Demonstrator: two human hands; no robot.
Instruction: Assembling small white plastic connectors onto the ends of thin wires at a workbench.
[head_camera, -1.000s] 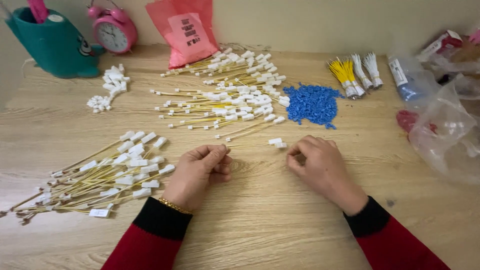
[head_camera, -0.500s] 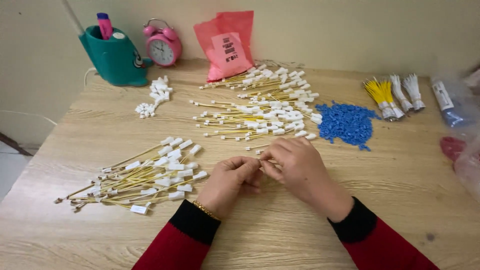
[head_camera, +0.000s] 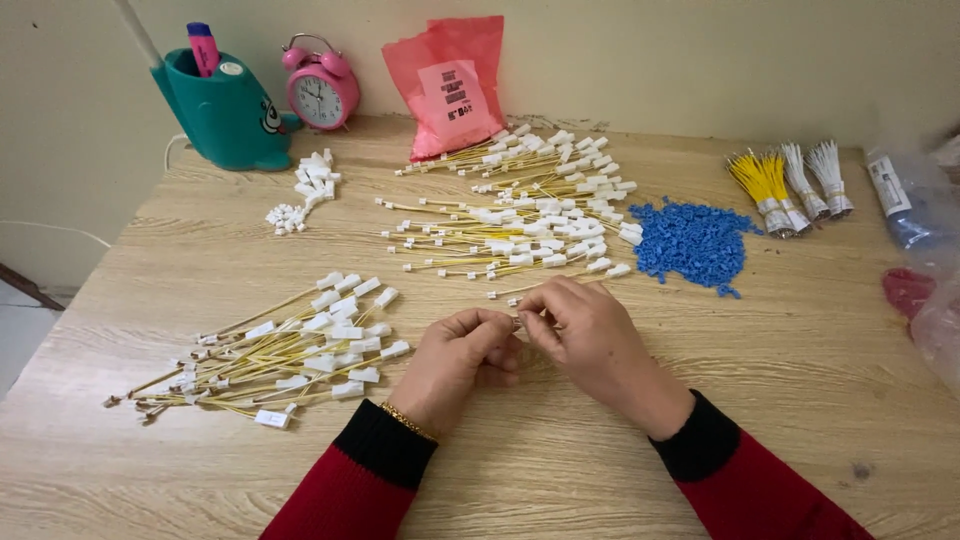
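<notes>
Thin yellow wire w/ white plastic connector (head_camera: 517, 322), pinched betw. left hand (head_camera: 462, 358) & right hand (head_camera: 588, 335) fingertips; could slip, being tiny.

Light wood-grain table (head_camera: 800, 400). On it: pile of yellow wires w/ white connectors (head_camera: 290, 345) front left, bigger spread of same (head_camera: 520, 215) centre back, small white connectors (head_camera: 305, 190), heap of blue bits (head_camera: 692, 243), banded yellow & white wire bundles (head_camera: 790, 185), teal holder (head_camera: 225, 110), pink alarm clock (head_camera: 322, 85), pink bag (head_camera: 450, 85), clear bags (head_camera: 925, 230) at right edge.
</notes>
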